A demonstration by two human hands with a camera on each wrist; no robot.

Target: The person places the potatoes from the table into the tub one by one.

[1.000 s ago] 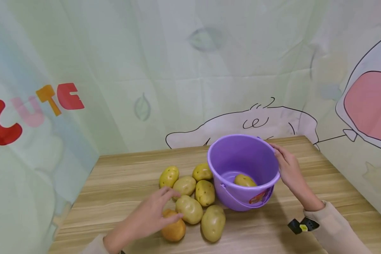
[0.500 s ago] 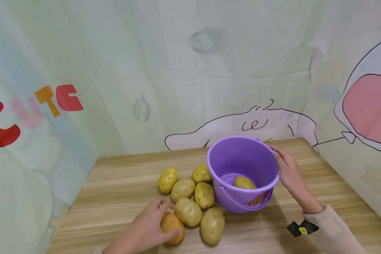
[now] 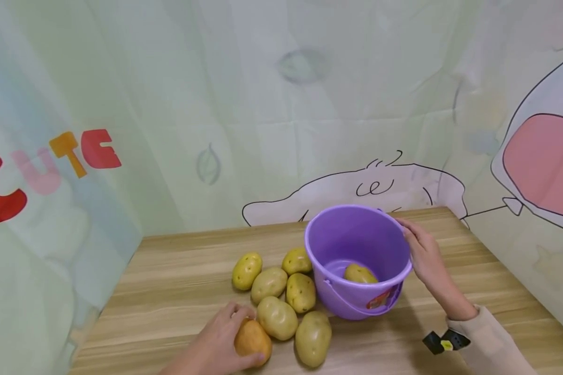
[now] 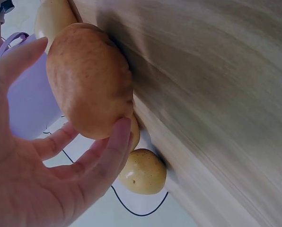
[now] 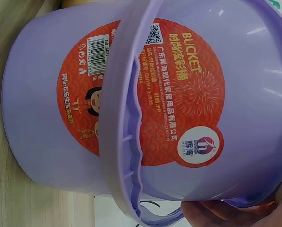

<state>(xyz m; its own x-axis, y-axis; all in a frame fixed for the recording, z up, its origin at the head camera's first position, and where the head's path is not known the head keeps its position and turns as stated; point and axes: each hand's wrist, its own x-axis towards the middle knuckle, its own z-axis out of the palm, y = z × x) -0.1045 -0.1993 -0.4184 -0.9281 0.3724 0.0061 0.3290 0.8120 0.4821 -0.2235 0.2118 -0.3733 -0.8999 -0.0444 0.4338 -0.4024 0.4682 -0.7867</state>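
Tabletop — left fingers curled round brown potato, right fingers round bucket rim

- Open table lies left of the left hand's grip on the brown potato.
- Two pale potatoes stand between that grip and the bucket; four yellow potatoes crowd the space beyond.
- Left of the right hand's hold, the bucket's mouth gapes upward, one inner potato on its floor.
- Right of that hold, bare table runs to the curtain.
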